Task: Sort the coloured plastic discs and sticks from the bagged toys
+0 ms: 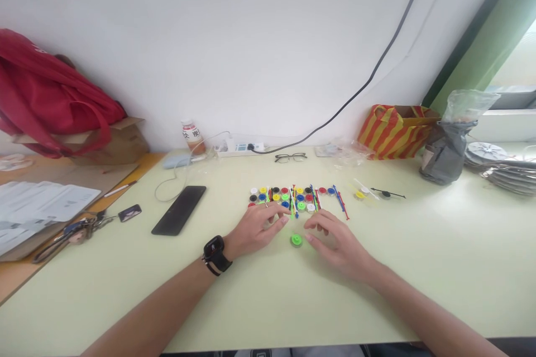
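Observation:
A green disc with a raised centre (296, 240) lies on the table between my hands. My right hand (337, 240) is just to its right, thumb close to the disc's edge, fingers loosely bent and apart. Past the disc, my left hand (257, 228) stretches its index finger over the near edge of a group of coloured discs, by a green arrow-shaped strip (292, 213). Its thumb stands apart from the finger, and nothing shows between them. In the group are red, blue, yellow, black, white and green discs, with slim arrow strips among them. My left hand hides some discs.
Right of the group lie a yellow disc (359, 195) with a pale arrow and a black arrow (388, 193) on a disc. A phone (179, 210) lies left; glasses (290, 157), a bottle (193, 138) and a power strip (243, 148) are behind. A striped bag (393, 133) stands back right.

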Demonstrator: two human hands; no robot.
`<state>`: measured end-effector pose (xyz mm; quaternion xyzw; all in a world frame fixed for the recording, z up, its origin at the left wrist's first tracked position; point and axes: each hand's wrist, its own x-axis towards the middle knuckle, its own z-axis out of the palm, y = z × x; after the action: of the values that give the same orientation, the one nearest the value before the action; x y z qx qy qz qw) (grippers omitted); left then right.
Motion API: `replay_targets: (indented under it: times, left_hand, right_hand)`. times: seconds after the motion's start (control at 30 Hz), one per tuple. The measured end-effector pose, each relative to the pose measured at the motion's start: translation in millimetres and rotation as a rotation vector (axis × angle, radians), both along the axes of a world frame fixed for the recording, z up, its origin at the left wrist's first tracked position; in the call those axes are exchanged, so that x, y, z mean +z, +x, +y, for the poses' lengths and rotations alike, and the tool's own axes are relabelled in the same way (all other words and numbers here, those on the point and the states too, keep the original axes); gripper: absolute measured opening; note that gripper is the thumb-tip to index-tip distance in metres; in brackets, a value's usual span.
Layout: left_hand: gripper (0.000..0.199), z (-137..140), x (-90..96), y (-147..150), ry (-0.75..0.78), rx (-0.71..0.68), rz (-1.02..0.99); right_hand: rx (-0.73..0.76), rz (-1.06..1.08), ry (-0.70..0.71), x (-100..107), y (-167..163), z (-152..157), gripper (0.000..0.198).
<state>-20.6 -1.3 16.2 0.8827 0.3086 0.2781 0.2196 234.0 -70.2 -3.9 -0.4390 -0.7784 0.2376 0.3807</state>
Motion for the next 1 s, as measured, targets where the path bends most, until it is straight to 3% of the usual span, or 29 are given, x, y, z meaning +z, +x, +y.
replay_targets:
  times: [0.2,0.5,0.7,1.0]
  left_hand:
    - [0.033,-1,0.2,2,-0.047,-0.007,-0.019]
    - [0.036,-1,0.3,3,-0.075,-0.016,-0.043]
    - [0.035,-3,-1.0,4,-0.074,0.002,-0.014]
    - [0.037,-2,-2.3,5,-0.063,-0.007,-0.001]
  right_hand:
    - [0.08,-0.162,0.173,1,-5,-5,0.048]
    - [0.142,-0.222,0.139,3,-5,-8,0.06]
    - [0.253,-0.32,0.093,7,-9,-7,0.032]
    - [0.201,-0.32,0.14,-5,-10,-4,0.018]
